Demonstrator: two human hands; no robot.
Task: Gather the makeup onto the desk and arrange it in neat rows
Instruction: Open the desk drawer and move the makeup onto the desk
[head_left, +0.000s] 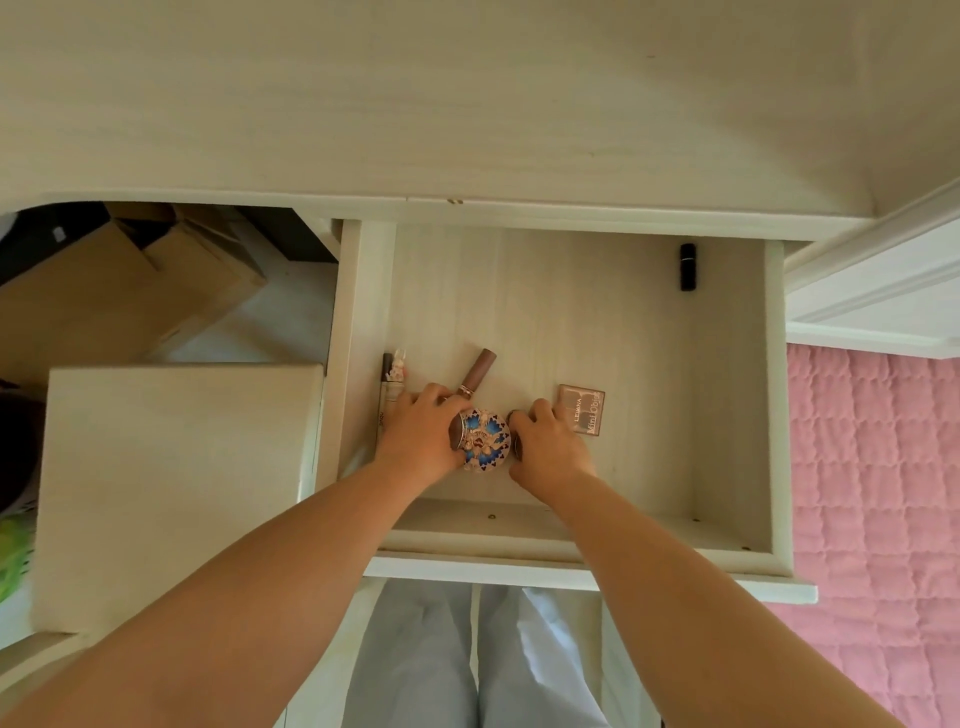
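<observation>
Item 1: round compact with a blue, white and gold ornamental lid. It is lodged between the two hands on the floor of the pulled-out pale wood drawer, near its front edge and well short of the desk above. It is judged to be collected from both sides so that several pieces can be lifted together.

Item 2: left hand. Its fingers are curled over the compact's left rim, and the grip is closed on it. The forearm is extended forward and down into the drawer, palm downward. Whether the end of the brown tube is also caught under the fingers cannot be told.

Item 3: right hand. It is set palm down just right of the compact, fingers curled over a small dark object that is largely hidden; a grip on that object is judged likely, not certain.

Item 4: brown cylindrical tube with a metallic collar, laid slantwise just beyond the left grip.

Item 5: small rectangular brown-toned eyeshadow palette, flat, touching or just beside the right fingertips.

Item 6: slim pale pencils and a small figurine-topped piece, ranged along the drawer wall left of the left grip.

Item 7: black lipstick tube, far beyond the right grip in the back corner.

All listed makeup is in the drawer; none is seen on the desk.
</observation>
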